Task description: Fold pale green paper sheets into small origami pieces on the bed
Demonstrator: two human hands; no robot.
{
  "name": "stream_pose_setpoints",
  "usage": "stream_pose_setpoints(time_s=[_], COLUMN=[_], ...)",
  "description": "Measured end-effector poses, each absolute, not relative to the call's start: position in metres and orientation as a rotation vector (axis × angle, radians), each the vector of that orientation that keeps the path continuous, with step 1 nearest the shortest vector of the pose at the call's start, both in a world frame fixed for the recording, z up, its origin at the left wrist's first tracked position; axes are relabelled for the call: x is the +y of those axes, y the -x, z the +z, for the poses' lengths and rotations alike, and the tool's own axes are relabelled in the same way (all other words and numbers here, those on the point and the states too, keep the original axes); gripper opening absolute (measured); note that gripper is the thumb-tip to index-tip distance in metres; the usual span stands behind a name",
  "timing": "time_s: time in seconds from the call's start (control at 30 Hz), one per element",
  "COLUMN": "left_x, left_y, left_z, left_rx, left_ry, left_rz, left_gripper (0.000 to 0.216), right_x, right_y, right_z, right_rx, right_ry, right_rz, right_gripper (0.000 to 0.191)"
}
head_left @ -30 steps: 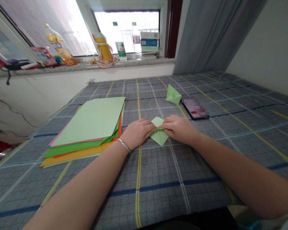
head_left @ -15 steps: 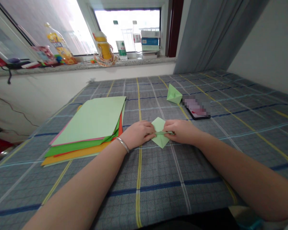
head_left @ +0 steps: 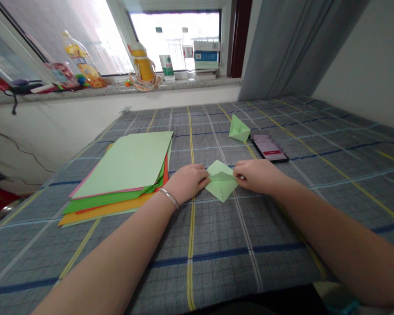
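Observation:
A light green folded paper (head_left: 221,181) lies diamond-shaped on the checked cloth, with a crease running across its middle. My left hand (head_left: 191,180), a silver bangle at its wrist, pinches the left corner. At the opposite corner, the fingers of my right hand (head_left: 254,176) are closed on the paper's edge. Farther back stands a second folded paper piece (head_left: 239,129) of the same green, touching or very near a phone (head_left: 269,148) with a lit screen.
Left of my hands lies a stack of coloured paper sheets (head_left: 124,166), light green on top. Behind the cloth-covered surface (head_left: 118,271), bottles, a yellow cup (head_left: 143,65) and boxes (head_left: 206,56) line the windowsill (head_left: 190,83). A grey curtain (head_left: 282,48) hangs at the right.
My right hand has shifted slightly right, out to the paper's corner. The raised middle strip now looks flatter and more of the diamond shows between my hands.

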State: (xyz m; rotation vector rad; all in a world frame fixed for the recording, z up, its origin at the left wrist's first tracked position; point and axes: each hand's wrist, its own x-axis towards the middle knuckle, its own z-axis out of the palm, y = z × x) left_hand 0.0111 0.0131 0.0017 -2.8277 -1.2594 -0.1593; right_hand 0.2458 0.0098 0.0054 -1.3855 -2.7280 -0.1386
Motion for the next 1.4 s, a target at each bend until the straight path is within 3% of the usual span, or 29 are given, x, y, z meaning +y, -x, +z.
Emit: stream_pose_setpoints(time_s=[0.17, 0.57, 0.83, 0.97, 1.07, 1.17, 1.4], left_x=[0.013, 0.018, 0.014, 0.008, 0.006, 0.007, 0.008], left_y=[-0.013, -0.008, -0.009, -0.013, -0.014, -0.013, -0.004], left_z=[0.0, -0.004, -0.001, 0.005, 0.007, 0.007, 0.012], left_rx=[-1.379, -1.567, -1.565, -1.496, -1.508, -1.492, -1.609], left_ry=[2.794, 2.807, 2.769, 2.745, 2.717, 2.727, 2.719], left_rz=[-0.191, -0.393, -0.316, -0.156, -0.1, -0.097, -0.068], left_gripper=[0.027, 0.023, 0.025, 0.023, 0.024, 0.024, 0.021], right_x=[0.012, 0.015, 0.01, 0.011, 0.012, 0.014, 0.02], right_y=[-0.251, -0.257, -0.254, -0.257, -0.254, -0.245, -0.237], right_z=[0.009, 0.018, 0.018, 0.013, 0.01, 0.005, -0.007], right_rx=[-2.689, -2.669, -2.702, -2.638, -2.623, -2.641, -2.562], right_ry=[1.521, 1.725, 1.745, 1.628, 1.333, 1.074, 1.259], right_rz=[-0.166, 0.171, 0.018, 0.029, 0.135, 0.246, 0.254], right_gripper=[0.018, 0.007, 0.011, 0.012, 0.021, 0.017, 0.024])
